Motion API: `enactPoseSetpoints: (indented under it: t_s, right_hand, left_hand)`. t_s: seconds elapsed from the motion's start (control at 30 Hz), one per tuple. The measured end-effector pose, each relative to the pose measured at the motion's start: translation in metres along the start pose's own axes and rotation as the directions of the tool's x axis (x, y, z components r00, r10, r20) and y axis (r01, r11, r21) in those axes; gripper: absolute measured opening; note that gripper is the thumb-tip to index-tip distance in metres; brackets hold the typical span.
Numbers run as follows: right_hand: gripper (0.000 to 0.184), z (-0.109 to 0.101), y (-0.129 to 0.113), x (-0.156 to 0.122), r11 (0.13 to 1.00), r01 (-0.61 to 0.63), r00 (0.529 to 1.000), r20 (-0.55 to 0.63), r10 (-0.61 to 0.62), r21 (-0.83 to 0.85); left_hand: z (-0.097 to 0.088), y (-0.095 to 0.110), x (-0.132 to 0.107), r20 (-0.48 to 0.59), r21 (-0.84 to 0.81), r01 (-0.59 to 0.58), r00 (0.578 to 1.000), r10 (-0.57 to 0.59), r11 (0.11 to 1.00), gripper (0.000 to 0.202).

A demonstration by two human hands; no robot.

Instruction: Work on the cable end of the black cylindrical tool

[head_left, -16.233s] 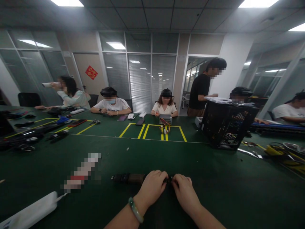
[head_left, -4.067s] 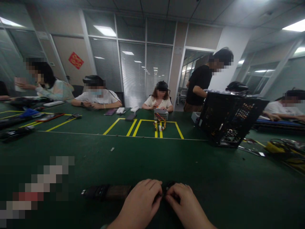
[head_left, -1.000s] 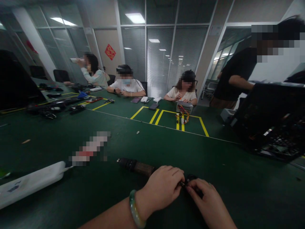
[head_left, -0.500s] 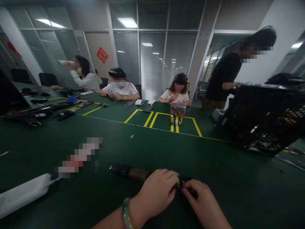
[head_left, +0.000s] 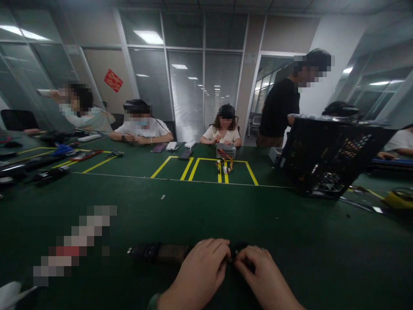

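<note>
A dark cylindrical tool (head_left: 171, 254) lies on the green table, with a brown body, a black collar and a small metal tip at its left end. My left hand (head_left: 201, 269) rests over its right end, hiding that part. The fingers of that hand curl closed near a small dark piece with a glint of metal (head_left: 229, 260). Close by on the right, my right hand (head_left: 263, 269) has thumb and fingers pinched together at a dark part (head_left: 240, 249). What exactly sits between the fingertips is too small and shaded to name.
A black perforated computer case (head_left: 325, 150) stands at the right. Across the table (head_left: 180, 219), seated people work, one behind a power supply (head_left: 226, 150) with loose cables; another person stands beside the case. Yellow tape marks the far side. A white object (head_left: 9, 295) lies lower left.
The view has turned right, so the room and table things appear further left. Both hands stay together at the tool's right end, with fingers still closed.
</note>
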State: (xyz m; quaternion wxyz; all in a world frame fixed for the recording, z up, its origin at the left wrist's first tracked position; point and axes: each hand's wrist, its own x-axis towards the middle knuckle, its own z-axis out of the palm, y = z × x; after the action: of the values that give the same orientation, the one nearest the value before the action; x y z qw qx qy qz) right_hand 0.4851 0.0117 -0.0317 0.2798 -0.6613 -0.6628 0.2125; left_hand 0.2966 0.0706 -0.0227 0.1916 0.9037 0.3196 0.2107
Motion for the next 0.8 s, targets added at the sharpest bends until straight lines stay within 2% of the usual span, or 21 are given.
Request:
enactPoseSetpoints:
  t_s: [0.17,0.27,0.4,0.8]
  right_hand:
    - [0.011,-0.0006,-0.0023,-0.0005,1.000,-0.008,1.000,0.000,0.008,0.014]
    - [0.011,-0.0010,-0.0029,-0.0013,1.000,-0.020,1.000,-0.002,0.020,0.010]
    - [0.010,-0.0015,-0.0028,-0.0019,1.000,-0.015,1.000,-0.012,0.015,-0.003]
    - [0.011,0.0000,-0.0019,-0.0013,1.000,-0.007,1.000,-0.029,0.007,-0.006]
  left_hand:
    - [0.0001,0.0002,-0.0002,0.008,-0.002,0.030,1.000,-0.030,1.000,0.020]
    - [0.0008,-0.0005,-0.0004,0.013,0.011,0.012,1.000,-0.012,1.000,0.015]
    - [0.0015,-0.0002,0.0001,0.023,0.020,-0.022,1.000,0.021,1.000,0.020]
    - [0.0034,-0.0023,0.0007,0.006,0.021,-0.010,1.000,0.010,1.000,0.016]
